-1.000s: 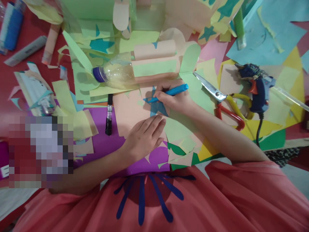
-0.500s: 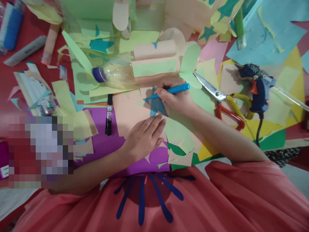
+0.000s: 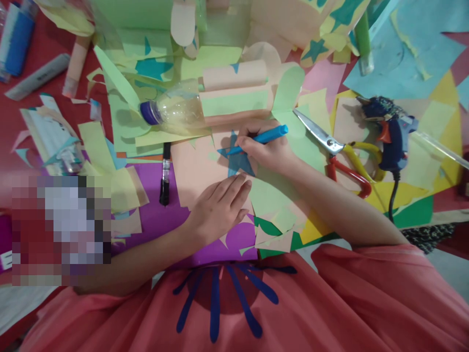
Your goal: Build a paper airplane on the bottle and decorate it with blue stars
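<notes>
My right hand (image 3: 269, 146) is closed around a blue marker (image 3: 273, 134), its tip down on a blue star (image 3: 236, 164). The star lies on a peach sheet of paper (image 3: 198, 176), and part of it is hidden under the right hand. My left hand (image 3: 222, 203) rests flat, fingers stretched out, its fingertips at the star's lower edge. Just beyond my hands, a clear plastic bottle (image 3: 179, 107) with a purple cap lies on its side, wrapped in peach and green paper. A black pen (image 3: 165, 178) lies left of the peach sheet.
Scissors (image 3: 331, 144) with red and yellow handles lie to the right, blades partly open. Beside them is a blue glue gun (image 3: 395, 139) with a black cord. Paper scraps, purple paper (image 3: 150, 195) and several markers, including a grey one (image 3: 38, 77), spread around.
The marker has shifted very slightly on the star, its back end tipping up a little. The left hand stays in place.
</notes>
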The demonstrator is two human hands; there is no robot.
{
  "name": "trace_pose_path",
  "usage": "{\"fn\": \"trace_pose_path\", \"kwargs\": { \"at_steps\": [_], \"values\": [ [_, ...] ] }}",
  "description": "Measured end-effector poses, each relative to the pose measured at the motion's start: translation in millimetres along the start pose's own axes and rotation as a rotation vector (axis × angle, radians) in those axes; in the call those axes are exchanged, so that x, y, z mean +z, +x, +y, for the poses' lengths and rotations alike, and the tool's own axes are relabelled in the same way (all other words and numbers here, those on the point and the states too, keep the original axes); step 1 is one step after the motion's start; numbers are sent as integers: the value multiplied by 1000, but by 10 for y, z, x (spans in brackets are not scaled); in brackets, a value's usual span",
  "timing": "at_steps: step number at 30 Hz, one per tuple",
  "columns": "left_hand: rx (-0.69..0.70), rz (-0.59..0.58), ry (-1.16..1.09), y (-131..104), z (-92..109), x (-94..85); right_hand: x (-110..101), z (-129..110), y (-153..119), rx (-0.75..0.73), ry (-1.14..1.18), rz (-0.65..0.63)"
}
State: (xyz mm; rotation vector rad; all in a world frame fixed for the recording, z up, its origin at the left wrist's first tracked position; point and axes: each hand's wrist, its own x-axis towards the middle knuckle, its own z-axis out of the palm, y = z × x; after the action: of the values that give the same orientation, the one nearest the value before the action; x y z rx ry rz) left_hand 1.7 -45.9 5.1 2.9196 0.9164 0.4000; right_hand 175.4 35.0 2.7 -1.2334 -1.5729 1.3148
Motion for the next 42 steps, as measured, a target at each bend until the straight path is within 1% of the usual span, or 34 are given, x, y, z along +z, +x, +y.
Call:
{"fn": "trace_pose_path", "kwargs": {
  "at_steps": [4, 8, 12, 17, 22, 27, 29, 33, 42],
  "values": [
    [-1, -11, -11, -4, 3, 2, 13, 10, 13, -72, -22, 60],
    [-4, -21, -8, -1, 6, -4, 27, -1, 7, -55, -46, 80],
    [4, -2, 7, 8, 2, -3, 24, -29, -10, -33, -65, 88],
    [-1, 3, 6, 7, 3, 6, 4, -24, -13, -52, -80, 57],
    [1, -10, -3, 5, 2, 2, 10, -10, -30, 30, -60, 6],
    [-3, -9, -23, -3, 2, 6, 13, -5, -38, 60, -46, -38],
    [-6, -17, -28, -9, 3, 12, 9, -1, -34, 48, -50, -26],
    [-5, -32, -18, -16, -1, 19, 8, 3, -21, -24, -90, 30],
    [-2, -13, -7, -11, 4, 10, 19, -17, -22, -93, -71, 91]
  ]
}}
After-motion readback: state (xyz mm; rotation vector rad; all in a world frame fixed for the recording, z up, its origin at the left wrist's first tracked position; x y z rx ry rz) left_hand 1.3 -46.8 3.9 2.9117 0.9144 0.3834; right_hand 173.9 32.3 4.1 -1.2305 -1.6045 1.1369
